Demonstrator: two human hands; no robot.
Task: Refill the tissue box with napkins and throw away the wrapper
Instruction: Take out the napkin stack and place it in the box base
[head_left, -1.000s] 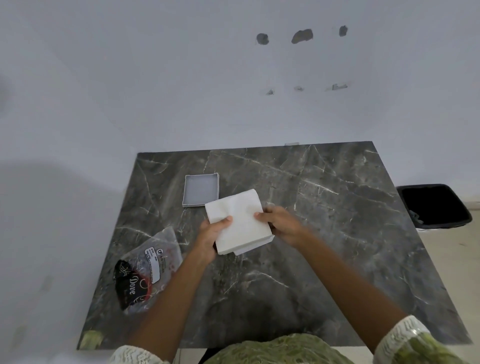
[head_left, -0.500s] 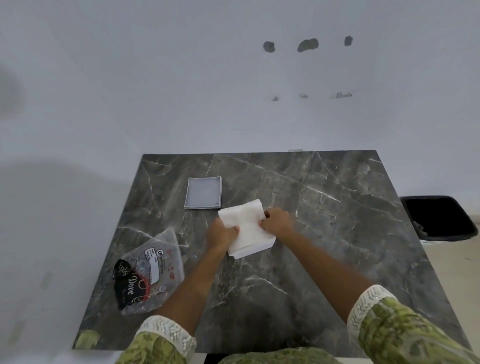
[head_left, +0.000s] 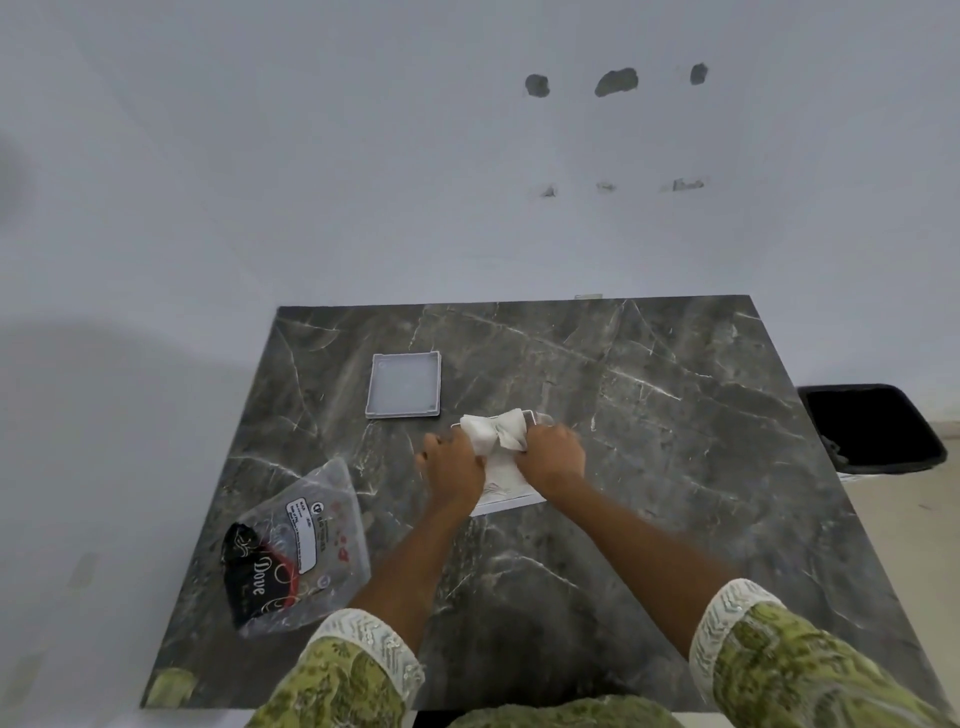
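Left hand (head_left: 453, 470) and right hand (head_left: 551, 457) both grip the napkins (head_left: 493, 431) over the tissue box (head_left: 506, 493).

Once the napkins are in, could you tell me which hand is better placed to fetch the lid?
Probably the left hand: the lid lies just beyond it on the left, while the right hand would cross over the napkins.

A dark grey marble table (head_left: 675, 467) with white veins. A shallow grey lid (head_left: 404, 385) lies toward its far-left part, a clear plastic wrapper (head_left: 296, 545) near its left edge, a tissue box (head_left: 511, 493) mid-table.
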